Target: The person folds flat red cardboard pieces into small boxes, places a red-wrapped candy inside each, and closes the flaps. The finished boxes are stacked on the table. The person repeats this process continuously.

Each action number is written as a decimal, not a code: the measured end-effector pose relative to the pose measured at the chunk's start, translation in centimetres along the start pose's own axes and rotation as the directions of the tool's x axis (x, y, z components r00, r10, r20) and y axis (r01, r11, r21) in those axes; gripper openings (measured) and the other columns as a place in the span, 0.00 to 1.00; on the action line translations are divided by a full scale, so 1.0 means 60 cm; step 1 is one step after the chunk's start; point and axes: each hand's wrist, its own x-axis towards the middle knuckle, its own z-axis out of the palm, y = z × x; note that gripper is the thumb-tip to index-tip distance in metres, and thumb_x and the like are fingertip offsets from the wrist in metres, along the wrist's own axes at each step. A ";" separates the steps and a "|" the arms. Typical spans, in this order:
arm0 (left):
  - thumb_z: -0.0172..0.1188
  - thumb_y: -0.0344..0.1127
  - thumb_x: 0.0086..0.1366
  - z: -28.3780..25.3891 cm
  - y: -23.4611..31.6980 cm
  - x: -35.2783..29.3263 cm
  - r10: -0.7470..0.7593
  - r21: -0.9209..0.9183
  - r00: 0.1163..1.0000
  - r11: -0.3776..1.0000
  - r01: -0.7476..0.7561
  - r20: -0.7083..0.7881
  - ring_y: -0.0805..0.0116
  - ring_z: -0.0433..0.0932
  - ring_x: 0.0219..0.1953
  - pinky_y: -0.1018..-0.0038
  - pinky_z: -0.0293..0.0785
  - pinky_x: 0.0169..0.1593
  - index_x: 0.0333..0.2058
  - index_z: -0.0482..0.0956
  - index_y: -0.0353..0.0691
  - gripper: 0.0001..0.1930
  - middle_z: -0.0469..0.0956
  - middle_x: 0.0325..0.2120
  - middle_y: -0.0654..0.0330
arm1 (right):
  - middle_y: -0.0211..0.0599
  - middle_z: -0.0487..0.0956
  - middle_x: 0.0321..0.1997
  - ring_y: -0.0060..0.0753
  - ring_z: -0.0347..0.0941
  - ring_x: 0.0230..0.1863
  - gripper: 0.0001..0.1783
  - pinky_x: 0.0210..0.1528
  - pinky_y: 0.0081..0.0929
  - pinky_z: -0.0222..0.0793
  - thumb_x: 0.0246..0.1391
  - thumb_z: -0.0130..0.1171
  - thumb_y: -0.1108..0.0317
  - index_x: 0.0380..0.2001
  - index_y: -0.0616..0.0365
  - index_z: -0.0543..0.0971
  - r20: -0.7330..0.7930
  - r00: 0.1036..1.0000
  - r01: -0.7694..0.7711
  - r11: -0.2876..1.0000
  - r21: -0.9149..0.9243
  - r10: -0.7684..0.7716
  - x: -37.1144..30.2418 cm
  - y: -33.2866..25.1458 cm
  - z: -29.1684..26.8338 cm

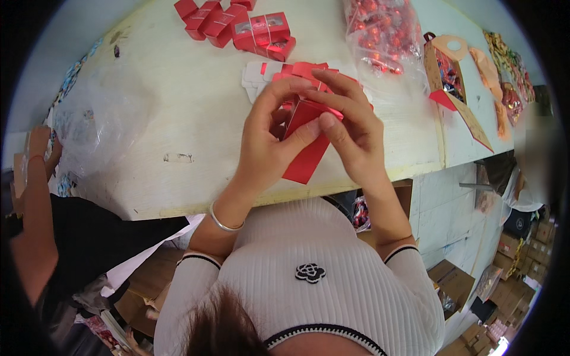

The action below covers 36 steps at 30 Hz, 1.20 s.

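Our L hand (270, 130) & R hand (359, 127) clamp fingers round a red box (309, 155) nr tabletop (202, 113) front edge, prob. steadying its half-hidden end.

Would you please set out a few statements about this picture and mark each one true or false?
1. The left hand and right hand both hold one red box. True.
2. The bracelet is on the right wrist. False: the bracelet is on the left wrist.
3. More red boxes lie on the table beyond the hands. True.
4. The bag of red items lies at the far left. False: it lies beyond the right hand.
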 end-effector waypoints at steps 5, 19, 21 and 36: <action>0.57 0.27 0.56 0.002 -0.005 0.001 0.165 0.089 0.986 0.983 -0.162 -0.027 0.76 0.72 0.36 0.82 0.70 0.36 0.41 0.70 0.38 0.13 0.69 0.43 0.61 | 0.43 0.68 0.50 0.39 0.62 0.55 0.14 0.55 0.31 0.57 0.52 0.50 0.77 0.43 0.66 0.69 -0.108 0.994 0.055 0.964 0.261 -0.028 -0.001 0.008 0.025; 0.59 0.28 0.54 -0.130 0.021 0.163 0.851 0.827 0.520 0.342 -0.447 -0.071 0.66 0.68 0.40 0.73 0.67 0.41 0.36 0.70 0.38 0.11 0.67 0.41 0.57 | 0.41 0.73 0.41 0.33 0.68 0.44 0.11 0.47 0.26 0.62 0.55 0.45 0.72 0.36 0.68 0.73 -0.336 0.939 -0.010 0.970 -0.241 -0.074 -0.022 0.061 -0.070; 0.59 0.29 0.52 -0.153 0.012 0.237 0.820 0.882 0.565 0.202 -0.426 0.086 0.59 0.67 0.45 0.70 0.65 0.45 0.34 0.73 0.41 0.09 0.67 0.41 0.56 | 0.39 0.74 0.34 0.32 0.69 0.38 0.07 0.42 0.23 0.63 0.52 0.49 0.74 0.31 0.66 0.75 -0.458 0.887 -0.097 0.945 -0.311 -0.059 -0.023 0.087 -0.112; 0.59 0.37 0.52 -0.018 0.078 0.050 0.269 0.005 0.850 0.953 -0.304 0.452 0.67 0.70 0.28 0.74 0.64 0.31 0.27 0.75 0.38 0.09 0.75 0.28 0.60 | 0.47 0.74 0.39 0.50 0.70 0.38 0.18 0.35 0.41 0.67 0.48 0.53 0.65 0.44 0.54 0.71 0.073 0.975 0.092 0.082 -0.992 -0.209 0.067 0.196 -0.206</action>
